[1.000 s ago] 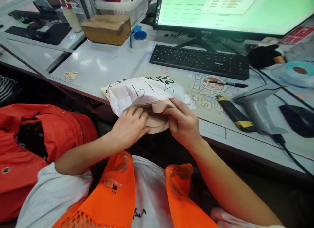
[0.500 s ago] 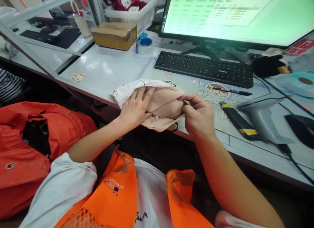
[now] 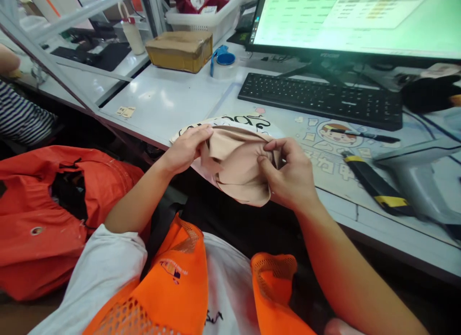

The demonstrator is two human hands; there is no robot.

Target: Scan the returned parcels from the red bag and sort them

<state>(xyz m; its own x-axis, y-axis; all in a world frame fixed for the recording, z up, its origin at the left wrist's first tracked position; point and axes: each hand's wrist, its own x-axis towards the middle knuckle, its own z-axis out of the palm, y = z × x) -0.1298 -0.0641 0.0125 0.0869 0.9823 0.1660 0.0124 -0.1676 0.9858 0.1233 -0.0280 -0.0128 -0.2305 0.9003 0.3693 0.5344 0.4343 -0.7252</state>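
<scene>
Vest panels in orange [image 3: 180, 277] hang nearest, with a slack red bag [image 3: 21, 224] gaping at near left. Just beyond, at the near edge of the desk [image 3: 162, 97], a limp beige item [image 3: 241, 169], apparently cloth, bunches between two bare hands. The right hand [image 3: 291, 174] pinches its right side between thumb and fingers; the left hand [image 3: 185, 150] grips its left margin, though how many layers it has caught cannot be told. Behind the item shows a white package [image 3: 255, 122] with black lettering. Trouble would likely start with those grips: soft folds could slide from the right hand, and since the item overhangs the desk, loosened material could drop into the dark gap below. A hard pull apart could tear a thin fold. To the right lie a black-and-yellow cutter [image 3: 367, 182] and a grey scanner [image 3: 418, 167]; a wide swing of the right forearm could knock either. Farther off, a pen [image 3: 362, 132] lies near the keyboard [image 3: 320, 100], with a cardboard box [image 3: 180, 50] and lit monitor [image 3: 356, 22] beyond.
</scene>
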